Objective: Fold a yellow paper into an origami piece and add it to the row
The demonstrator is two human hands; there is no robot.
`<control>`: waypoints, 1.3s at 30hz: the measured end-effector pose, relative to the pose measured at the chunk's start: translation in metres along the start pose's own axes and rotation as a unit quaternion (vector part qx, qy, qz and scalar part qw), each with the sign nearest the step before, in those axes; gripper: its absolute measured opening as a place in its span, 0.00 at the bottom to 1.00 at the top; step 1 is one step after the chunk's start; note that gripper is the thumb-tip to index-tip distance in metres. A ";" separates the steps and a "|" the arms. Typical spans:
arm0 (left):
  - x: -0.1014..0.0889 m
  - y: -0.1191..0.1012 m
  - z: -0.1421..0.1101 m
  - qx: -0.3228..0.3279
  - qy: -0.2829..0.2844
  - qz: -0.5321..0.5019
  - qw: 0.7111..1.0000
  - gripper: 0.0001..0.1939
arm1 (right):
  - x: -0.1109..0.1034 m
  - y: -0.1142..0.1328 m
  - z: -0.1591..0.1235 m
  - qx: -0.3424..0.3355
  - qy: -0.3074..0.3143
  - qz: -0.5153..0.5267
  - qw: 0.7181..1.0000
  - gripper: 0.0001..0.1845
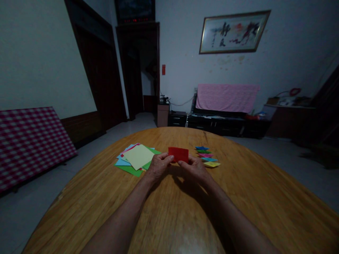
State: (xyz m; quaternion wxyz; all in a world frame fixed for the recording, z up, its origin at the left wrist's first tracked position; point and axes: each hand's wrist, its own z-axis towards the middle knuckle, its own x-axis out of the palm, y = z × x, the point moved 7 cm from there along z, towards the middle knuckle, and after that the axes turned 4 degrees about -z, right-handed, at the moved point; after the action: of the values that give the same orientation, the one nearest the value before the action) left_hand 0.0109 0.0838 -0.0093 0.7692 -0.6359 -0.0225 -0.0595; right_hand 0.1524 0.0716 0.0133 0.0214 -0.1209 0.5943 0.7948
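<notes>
Red folded paper rectangle (178,154) stands at lower centre of the frame, gripped along its lower edge by the fingers of the left hand (158,167) and right hand (194,167). It looks light and flimsy, best held by its edges, just above the oval wooden tabletop (246,183).

My left hand (158,167) and right hand (192,167) pinch a red paper rectangle (178,154); loose coloured sheets (135,157) lie just left of it, small folded paper shapes (205,155) just right.
</notes>
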 end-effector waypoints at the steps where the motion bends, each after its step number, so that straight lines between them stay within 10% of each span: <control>1: -0.001 0.000 0.000 -0.001 -0.002 -0.007 1.000 0.15 | 0.002 0.001 -0.001 -0.001 0.005 0.000 1.000 0.12; 15: -0.009 -0.006 0.000 0.042 -0.028 0.038 0.998 0.14 | 0.000 -0.003 -0.004 0.041 0.033 0.051 0.997 0.11; 22: -0.001 -0.005 0.000 0.089 0.020 0.113 0.989 0.10 | -0.012 -0.005 0.002 0.055 -0.046 0.052 0.996 0.13; 39: -0.009 0.001 0.000 0.009 -0.077 -0.013 0.997 0.14 | -0.003 0.005 -0.004 -0.025 -0.049 -0.008 0.998 0.09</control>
State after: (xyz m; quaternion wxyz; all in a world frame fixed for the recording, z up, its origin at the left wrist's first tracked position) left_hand 0.0019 0.0850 -0.0109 0.7699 -0.6314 -0.0904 -0.0206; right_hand 0.1551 0.0670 0.0178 0.0535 -0.0872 0.5716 0.8142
